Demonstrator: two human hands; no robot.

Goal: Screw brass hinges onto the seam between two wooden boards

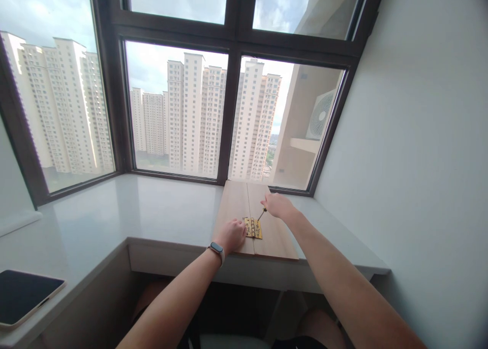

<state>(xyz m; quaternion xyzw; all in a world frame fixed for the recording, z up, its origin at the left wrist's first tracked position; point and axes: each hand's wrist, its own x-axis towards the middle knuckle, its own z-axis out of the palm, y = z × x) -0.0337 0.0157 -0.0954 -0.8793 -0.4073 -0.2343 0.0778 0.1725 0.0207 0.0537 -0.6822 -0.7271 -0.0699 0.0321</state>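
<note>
We can read no text, label, brand, number or sign anywhere in view. The dark marks on the golden butt hinge (257,229) do not resolve into letters or figures for us, and we make out no lettering on the screwdriver (262,214). The small dark face of the fitness band (216,247) gives us no legible digits, nor does the dark screen of the tablet (28,294). On the air-conditioner outdoor unit (321,114) outside, we can discern no brand.

A gold-coloured hinge (258,229) lies open across the seam between my pale wooden boards (233,201), my slanted screwdriver (262,214) at its right leaf.
</note>
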